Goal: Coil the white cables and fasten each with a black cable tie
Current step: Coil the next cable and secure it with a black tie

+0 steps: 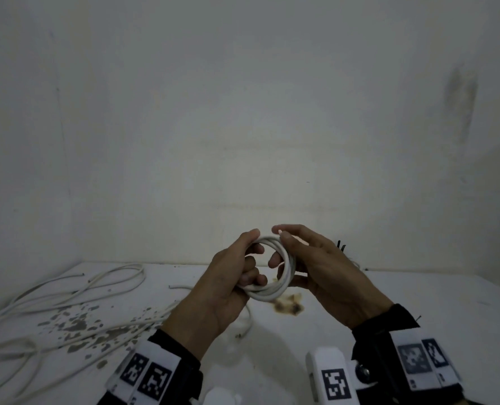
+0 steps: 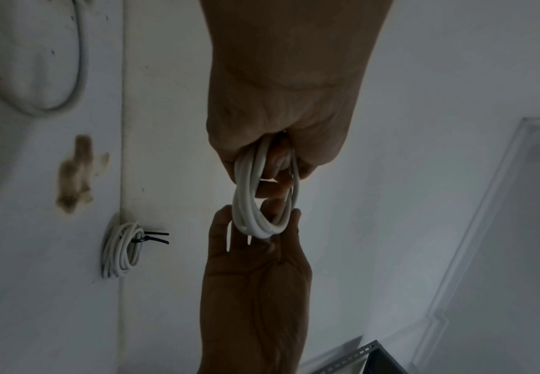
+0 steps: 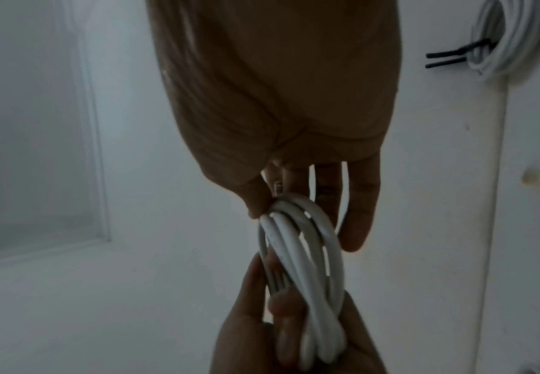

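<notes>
Readable text: none.
Left wrist band (image 1: 148,375): two black-and-white square code markers, no letters or numbers.
Right wrist band (image 1: 421,361): like markers, blurred.
White camera housing (image 1: 330,375): one marker.

white cable coil (image 1: 275,271) held aloft, untied

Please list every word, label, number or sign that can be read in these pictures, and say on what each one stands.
No readable words or numbers in any view.
Left wrist band: black-and-white square code markers only, no letters.
Right wrist band: the same kind of markers; a small mark near its lower edge is too blurred to read.
</notes>
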Demonstrator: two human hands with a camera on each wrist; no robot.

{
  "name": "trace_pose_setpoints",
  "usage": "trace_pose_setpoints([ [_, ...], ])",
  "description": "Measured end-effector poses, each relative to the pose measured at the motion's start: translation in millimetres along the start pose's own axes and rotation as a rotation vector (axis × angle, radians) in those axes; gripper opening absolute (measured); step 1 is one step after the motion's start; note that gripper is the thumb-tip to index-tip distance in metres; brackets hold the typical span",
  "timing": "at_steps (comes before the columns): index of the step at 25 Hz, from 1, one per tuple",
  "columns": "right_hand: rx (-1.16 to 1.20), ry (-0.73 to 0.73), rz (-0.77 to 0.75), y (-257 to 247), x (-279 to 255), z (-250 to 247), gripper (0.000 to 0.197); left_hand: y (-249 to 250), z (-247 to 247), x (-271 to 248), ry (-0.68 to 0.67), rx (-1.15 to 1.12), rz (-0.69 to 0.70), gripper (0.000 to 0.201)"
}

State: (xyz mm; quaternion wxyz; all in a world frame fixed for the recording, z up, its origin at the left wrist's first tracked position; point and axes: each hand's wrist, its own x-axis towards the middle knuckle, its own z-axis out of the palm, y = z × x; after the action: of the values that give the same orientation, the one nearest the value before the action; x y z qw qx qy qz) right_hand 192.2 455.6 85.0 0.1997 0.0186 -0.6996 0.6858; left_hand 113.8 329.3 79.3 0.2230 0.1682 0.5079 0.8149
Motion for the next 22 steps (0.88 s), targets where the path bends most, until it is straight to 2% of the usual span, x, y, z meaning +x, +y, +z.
trace_pose_setpoints([
  [4,-0.145,0.132,-0.139,6,-1,13,0.026,-6,1,2,0.117,0.047,0.088,0.033],
  [6,-0.404,0.196,-0.209,6,-1,18,0.030,-9,1,2,0.166,0.086,0.129,0.035],
  [9,-0.763,0.135,-0.231,5,-2,18,0.039,-12,2,1,0.171,0.098,0.133,0.037],
  [12,-1.005,0.133,-0.316,5,1,9,0.043,-14,2,2,0.054,0.021,0.069,0.036],
  [16,-1.071,0.092,-0.394,-4,-1,-7,0.033,-8,-6,5,-0.142,0.020,-0.042,0.038],
  [19,-1.146,-0.051,-0.362,-8,-6,-7,0.028,3,-18,5,-0.257,0.108,-0.184,0.038],
  [22,-1.272,-0.212,-0.326,0,-4,2,0.026,4,-27,2,-0.307,0.297,-0.292,0.055],
])
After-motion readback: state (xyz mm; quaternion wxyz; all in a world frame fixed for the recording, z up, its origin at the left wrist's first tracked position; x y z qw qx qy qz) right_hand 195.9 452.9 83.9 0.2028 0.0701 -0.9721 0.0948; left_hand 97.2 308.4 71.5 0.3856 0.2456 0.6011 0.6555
